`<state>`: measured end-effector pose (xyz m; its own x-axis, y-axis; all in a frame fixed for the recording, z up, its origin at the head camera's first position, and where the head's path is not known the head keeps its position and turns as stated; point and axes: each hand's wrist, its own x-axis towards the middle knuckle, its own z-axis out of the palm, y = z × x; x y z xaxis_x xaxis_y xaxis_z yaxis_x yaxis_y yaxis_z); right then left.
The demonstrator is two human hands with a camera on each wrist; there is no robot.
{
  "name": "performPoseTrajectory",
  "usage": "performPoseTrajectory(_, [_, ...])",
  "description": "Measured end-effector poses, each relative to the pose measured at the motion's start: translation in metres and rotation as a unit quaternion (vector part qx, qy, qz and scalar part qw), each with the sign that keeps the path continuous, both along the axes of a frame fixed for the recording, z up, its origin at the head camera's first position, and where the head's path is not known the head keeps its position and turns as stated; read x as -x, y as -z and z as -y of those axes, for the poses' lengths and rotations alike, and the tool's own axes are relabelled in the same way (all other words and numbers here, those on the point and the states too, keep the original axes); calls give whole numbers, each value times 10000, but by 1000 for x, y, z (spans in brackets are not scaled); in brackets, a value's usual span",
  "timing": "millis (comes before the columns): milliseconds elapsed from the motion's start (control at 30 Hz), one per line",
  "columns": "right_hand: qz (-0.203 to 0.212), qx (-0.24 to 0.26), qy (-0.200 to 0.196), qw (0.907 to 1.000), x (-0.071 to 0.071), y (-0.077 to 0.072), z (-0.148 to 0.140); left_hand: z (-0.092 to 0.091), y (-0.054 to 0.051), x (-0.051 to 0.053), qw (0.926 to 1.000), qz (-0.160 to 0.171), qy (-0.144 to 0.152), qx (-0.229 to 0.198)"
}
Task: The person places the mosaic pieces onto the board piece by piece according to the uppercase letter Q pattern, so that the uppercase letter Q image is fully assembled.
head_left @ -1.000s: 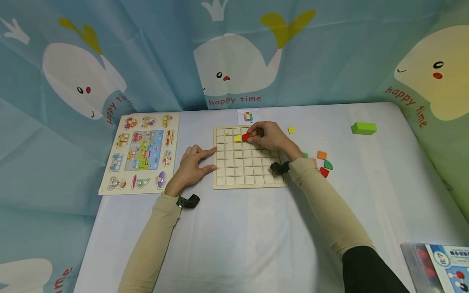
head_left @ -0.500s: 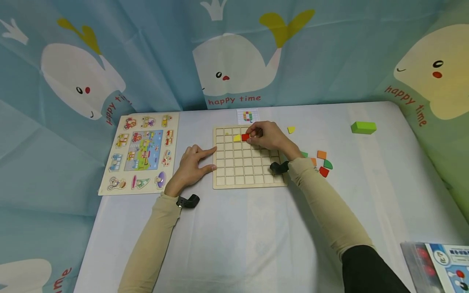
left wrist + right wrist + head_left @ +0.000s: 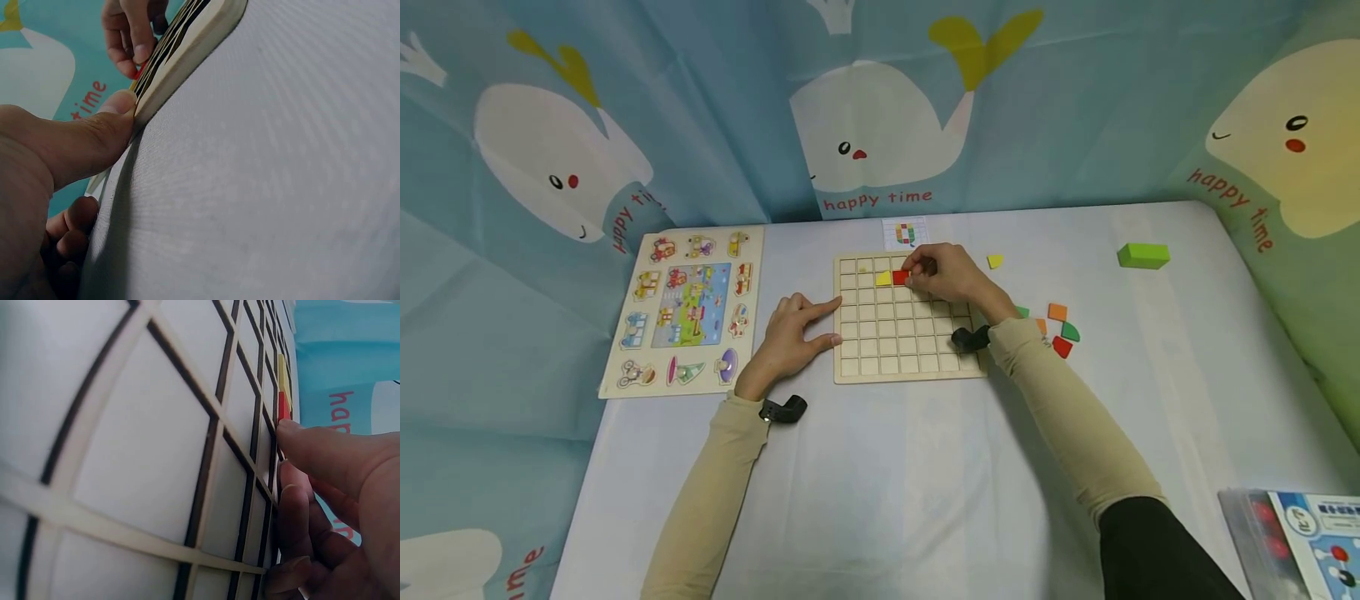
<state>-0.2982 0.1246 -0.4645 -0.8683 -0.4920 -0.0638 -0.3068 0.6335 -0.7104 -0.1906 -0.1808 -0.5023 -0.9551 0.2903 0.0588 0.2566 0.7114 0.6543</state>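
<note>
One white-covered worktop (image 3: pixel 865 483) carries everything. Picture puzzle board (image 3: pixel 720 250) at its left; smaller grid board (image 3: pixel 906 327) near the middle.

Change over the last second: slight. The head view has shifted a little; both hands keep their places against the grid board.

Left hand (image 3: pixel 792 335): thumb and forefinger extended, tips touching the board's left edge, gripping nothing; reads as steadying it. Right hand (image 3: pixel 951 275): fingers grasp the red tile (image 3: pixel 899 277) at its right end, not released.

Beyond the board's far edge, a pattern card (image 3: pixel 905 234). Loose tiles lie on the worktop to the right, among them an orange tile (image 3: pixel 1057 312) and a green quarter-round tile (image 3: pixel 1062 332); the sleeve hides part of that group.

Red tile: in the second row from the far edge, just right of the yellow tile (image 3: pixel 883 279), as a second ago. Judgement: placement is at the settling stage, unfinished while the grasp holds. Right wrist view is too oblique to confirm that the tile sits flush.
</note>
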Motion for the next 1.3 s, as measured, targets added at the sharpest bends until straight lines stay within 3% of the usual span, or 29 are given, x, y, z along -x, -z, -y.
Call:
performPoseTrajectory(500, [-116,-60,-15,9999,-1,-4,-3,-3,-4,1,9999,-85,59,-42])
performPoseTrajectory(700, [29,178,29,9998,-5,-5,-13,-5,-3,1,10000,-52,59,-17])
performPoseTrajectory(967, [-380,69,863,9955,-6,-11,-46,-5,-5,-1,9999,103,9,7])
performPoseTrajectory(1100, [-370,-114,1307,9907,-6,-14,-66,-3,-5,-2,9999,142,-25,16])
performPoseTrajectory(1300, [-323,-336,1594,9861,-7,-17,-87,-2,-4,-2,10000,84,-19,-45])
